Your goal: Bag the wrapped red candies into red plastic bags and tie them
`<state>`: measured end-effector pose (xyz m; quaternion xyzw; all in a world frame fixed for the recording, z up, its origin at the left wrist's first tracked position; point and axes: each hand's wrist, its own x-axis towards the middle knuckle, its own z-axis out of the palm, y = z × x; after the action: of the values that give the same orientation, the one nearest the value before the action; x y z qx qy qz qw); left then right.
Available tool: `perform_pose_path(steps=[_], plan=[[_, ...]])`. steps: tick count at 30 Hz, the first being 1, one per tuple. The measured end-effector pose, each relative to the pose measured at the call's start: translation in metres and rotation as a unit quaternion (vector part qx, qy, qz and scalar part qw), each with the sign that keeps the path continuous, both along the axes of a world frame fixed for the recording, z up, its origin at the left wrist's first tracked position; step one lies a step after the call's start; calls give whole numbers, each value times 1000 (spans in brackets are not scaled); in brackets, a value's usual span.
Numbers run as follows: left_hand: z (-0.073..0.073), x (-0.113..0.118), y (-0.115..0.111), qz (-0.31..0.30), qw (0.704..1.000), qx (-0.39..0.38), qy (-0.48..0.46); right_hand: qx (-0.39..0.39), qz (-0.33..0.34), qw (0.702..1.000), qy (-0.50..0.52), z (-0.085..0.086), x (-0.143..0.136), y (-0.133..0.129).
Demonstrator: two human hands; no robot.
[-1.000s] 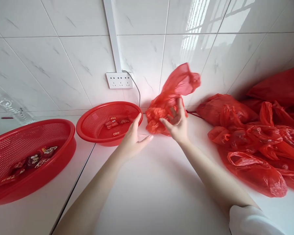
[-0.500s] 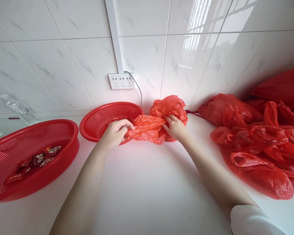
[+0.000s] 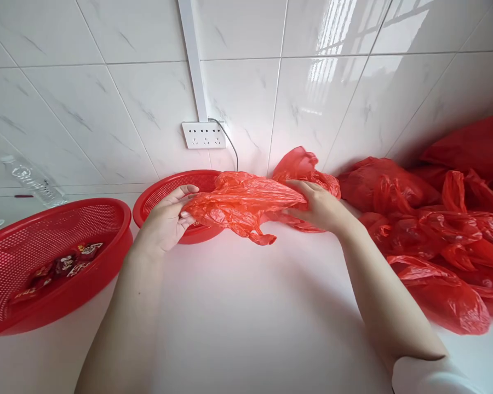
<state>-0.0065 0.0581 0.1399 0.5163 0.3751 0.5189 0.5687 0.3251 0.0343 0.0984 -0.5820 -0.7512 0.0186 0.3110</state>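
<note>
A thin red plastic bag is stretched between my two hands above the white table. My left hand pinches its left end, in front of the round red basket. At the right end, my right hand has its fingers closed around the gathered plastic. More crumpled red plastic lies behind and below my right hand, against the wall side. A looped handle of the bag hangs at its lower middle edge.
A large red basket with small dark red packets stands at the left, a clear bottle behind it. Filled red bags are heaped at the right. A socket panel with a cable is on the tiled wall.
My hands have moved apart, the left one leftward and the right one rightward. The bag between them is stretched wider, and the crumpled plastic behind has shifted right.
</note>
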Motion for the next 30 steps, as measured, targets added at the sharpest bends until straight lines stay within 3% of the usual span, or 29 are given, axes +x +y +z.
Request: perform_pose_path(steps=[3,5,7,9,11,13,14,15,17,20,24,27,30], plan=[[-2,3,-1,-14,996,1,87,-81,179,966,168,20,-11,-19],[1,5,-6,40,969,51,239,-145,204,932,261,25,-11,-24],[8,10,-18,147,896,146,393,-184,170,914,318,29,-9,-29],[16,19,-36,218,818,264,462,-210,120,916,320,32,-10,-35],[19,35,-60,151,802,379,436,-228,80,932,268,35,-18,-42],[15,55,-84,-13,791,464,399,-221,51,953,200,36,-30,-50],[10,66,-94,-109,764,485,410,-207,41,963,171,36,-37,-54],[4,76,-102,-161,733,514,416,-191,35,970,145,35,-43,-58],[-8,90,-113,-176,686,516,482,-169,32,979,106,35,-51,-64],[-14,94,-113,-187,680,432,563,-165,27,984,66,37,-49,-70],[4,72,-97,-182,731,329,569,-165,-8,986,16,42,-30,-72],[21,45,-84,-93,756,283,582,-160,-25,986,-40,42,-17,-71],[32,25,-82,46,727,265,632,-192,-38,977,-80,38,-16,-68]])
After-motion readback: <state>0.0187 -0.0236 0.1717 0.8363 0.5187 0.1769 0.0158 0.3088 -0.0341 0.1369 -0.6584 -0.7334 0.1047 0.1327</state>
